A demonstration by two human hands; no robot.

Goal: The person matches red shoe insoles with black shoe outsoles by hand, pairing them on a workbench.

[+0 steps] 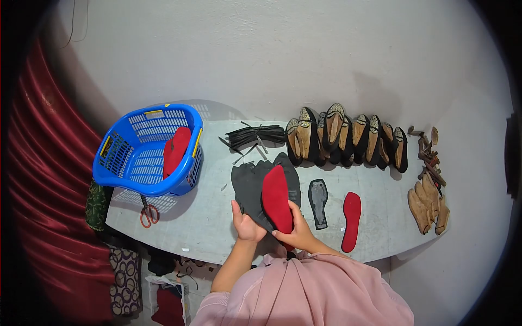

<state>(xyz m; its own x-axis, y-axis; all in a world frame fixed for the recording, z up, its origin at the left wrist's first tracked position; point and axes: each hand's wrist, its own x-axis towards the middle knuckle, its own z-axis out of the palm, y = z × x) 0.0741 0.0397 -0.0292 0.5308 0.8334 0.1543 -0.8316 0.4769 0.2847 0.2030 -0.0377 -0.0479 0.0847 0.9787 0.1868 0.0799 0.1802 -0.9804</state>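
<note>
- Stretching beneath the blue basket [185, 182] and well off to its right is the pale table [217, 236], its long axis running from side to side; the basket sits at its left end, a red piece [176, 149] inside.
- The row of black shoes [348, 141] stands to the basket's right, beyond the bundle of black strips, with patterned toes up toward the wall.
- The dark grey sheets [250, 187] lie nearer the basket than the shoes do, partly under the red sole piece.
- The wooden lasts [427, 204] are the things farthest to the basket's right.
- The bundle of black strips [255, 136] lies to the basket's right, its length crosswise.
- The red sole piece [277, 198] is up in the hands, right of the basket and toward the wearer; its long axis runs away from the body, the far tip pointing wallward and leaning a little basketward. The right hand [298, 233] pinches its near end, thumb against fingers; the left hand [250, 227] is open, thumb spread, fingers partly hidden.
- A red insole [352, 220] and, closer to the basket, a black sole [318, 204] both lie lengthwise to the wall.
- The scissors [148, 213] rest just on the basket's near side, handles toward the wearer.
</note>
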